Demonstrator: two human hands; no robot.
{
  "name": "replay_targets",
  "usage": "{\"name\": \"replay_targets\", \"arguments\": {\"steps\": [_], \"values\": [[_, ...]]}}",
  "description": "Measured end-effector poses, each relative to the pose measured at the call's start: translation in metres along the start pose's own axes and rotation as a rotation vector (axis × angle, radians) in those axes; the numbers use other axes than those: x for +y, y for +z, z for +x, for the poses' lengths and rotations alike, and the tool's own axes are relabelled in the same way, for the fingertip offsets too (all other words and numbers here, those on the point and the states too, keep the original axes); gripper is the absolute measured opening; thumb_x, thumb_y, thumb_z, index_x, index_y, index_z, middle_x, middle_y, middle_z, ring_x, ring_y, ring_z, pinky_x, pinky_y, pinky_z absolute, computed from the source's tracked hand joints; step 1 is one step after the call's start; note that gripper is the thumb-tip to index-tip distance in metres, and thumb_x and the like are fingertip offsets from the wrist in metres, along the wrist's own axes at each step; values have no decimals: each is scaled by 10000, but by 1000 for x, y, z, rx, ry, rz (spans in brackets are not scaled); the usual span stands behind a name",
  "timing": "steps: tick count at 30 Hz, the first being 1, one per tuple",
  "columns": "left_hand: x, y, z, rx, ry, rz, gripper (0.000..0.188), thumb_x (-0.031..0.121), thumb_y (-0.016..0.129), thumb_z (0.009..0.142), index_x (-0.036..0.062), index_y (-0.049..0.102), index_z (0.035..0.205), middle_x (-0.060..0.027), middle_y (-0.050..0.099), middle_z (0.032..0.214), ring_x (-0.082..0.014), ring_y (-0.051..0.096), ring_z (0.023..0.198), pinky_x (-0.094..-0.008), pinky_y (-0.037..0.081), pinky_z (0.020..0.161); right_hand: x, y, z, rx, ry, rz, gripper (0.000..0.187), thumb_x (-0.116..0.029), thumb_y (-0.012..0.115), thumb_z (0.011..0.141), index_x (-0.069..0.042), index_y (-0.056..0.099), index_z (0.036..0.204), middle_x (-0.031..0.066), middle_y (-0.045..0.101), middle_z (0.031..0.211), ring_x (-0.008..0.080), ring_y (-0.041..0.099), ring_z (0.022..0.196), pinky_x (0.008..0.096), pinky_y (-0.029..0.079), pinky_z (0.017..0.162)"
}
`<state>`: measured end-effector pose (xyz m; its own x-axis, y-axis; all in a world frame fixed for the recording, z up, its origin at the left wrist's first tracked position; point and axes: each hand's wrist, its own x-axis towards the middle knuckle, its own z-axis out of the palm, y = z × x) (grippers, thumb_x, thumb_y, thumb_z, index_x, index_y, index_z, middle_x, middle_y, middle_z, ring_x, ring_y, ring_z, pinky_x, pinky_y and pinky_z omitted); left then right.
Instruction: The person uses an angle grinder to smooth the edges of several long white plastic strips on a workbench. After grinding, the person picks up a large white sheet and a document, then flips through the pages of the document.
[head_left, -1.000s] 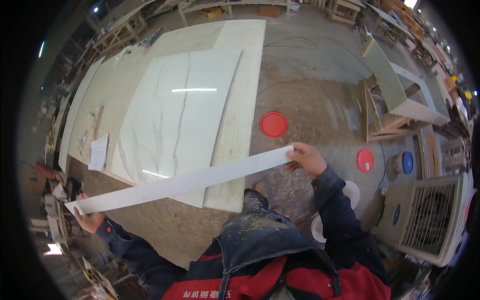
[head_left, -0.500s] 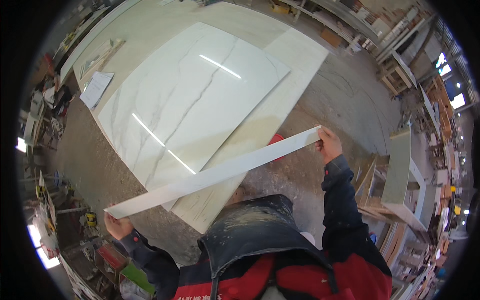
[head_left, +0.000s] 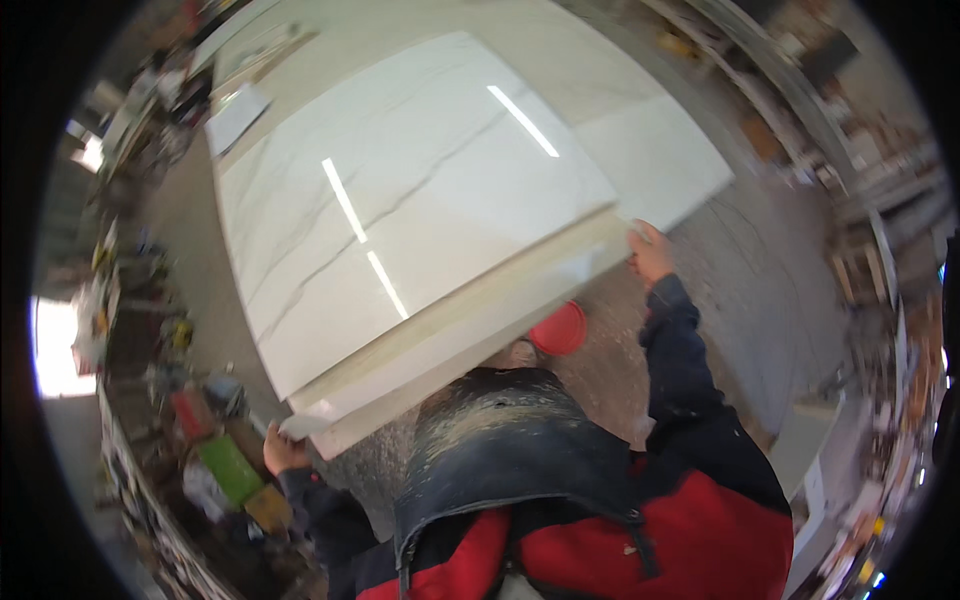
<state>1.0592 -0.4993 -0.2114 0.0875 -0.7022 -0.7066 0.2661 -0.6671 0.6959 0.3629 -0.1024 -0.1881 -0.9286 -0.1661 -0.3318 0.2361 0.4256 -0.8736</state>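
Observation:
A long, narrow white strip (head_left: 465, 332) stretches between my hands along the near edge of the work surface. My left hand (head_left: 286, 452) is closed on its left end, and my right hand (head_left: 651, 254) grips the right end, higher in the picture. Just beyond the strip lies a large, glossy white slab (head_left: 430, 190) with grey veins and bright light reflections. It rests on a wider pale board (head_left: 665, 150). Blur hides whether the strip touches the board or hovers over it.
A round red object (head_left: 558, 328), perhaps a bucket, is on the floor by the board's near edge. White papers (head_left: 238, 118) lie at the far left corner. A green box (head_left: 228, 468) stands among clutter at left. Shelves and timber line the right side.
My view has turned, and the slab appears further right. Both hands have brought the strip in toward the slab, nearly in line with its near edge. The red object shows more fully.

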Motion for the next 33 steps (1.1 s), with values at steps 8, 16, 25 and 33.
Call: {"name": "replay_targets", "arguments": {"steps": [8,16,25,33], "values": [[-28,87,-41,335,237,272,229,243,752,893,50,643,954,-13,554,735,-144,522,561,-315,447,454,22,-15,59,-94,-45,-217,505,-315,676,984,-99,602,1435,65,685,962,127,504,530,300,407,456],[-55,83,-24,375,392,405,280,185,747,888,-62,700,1010,-98,675,789,-163,600,570,-317,474,471,23,-15,83,-106,-70,-349,519,-290,653,991,-57,579,1450,89,689,975,127,504,526,317,400,442],[-68,95,-31,464,567,602,418,115,706,873,-84,675,1240,-187,758,1057,-235,720,911,-346,556,862,28,-20,94,-76,-78,-314,532,-216,659,981,-91,544,1486,70,683,899,133,502,504,305,389,415],[-52,105,-33,364,358,436,452,91,695,866,-74,661,1286,-198,753,1109,-232,730,958,-331,568,852,37,-30,94,-68,7,-237,570,-156,658,982,-140,503,1530,52,641,790,130,473,458,300,372,392]]}}
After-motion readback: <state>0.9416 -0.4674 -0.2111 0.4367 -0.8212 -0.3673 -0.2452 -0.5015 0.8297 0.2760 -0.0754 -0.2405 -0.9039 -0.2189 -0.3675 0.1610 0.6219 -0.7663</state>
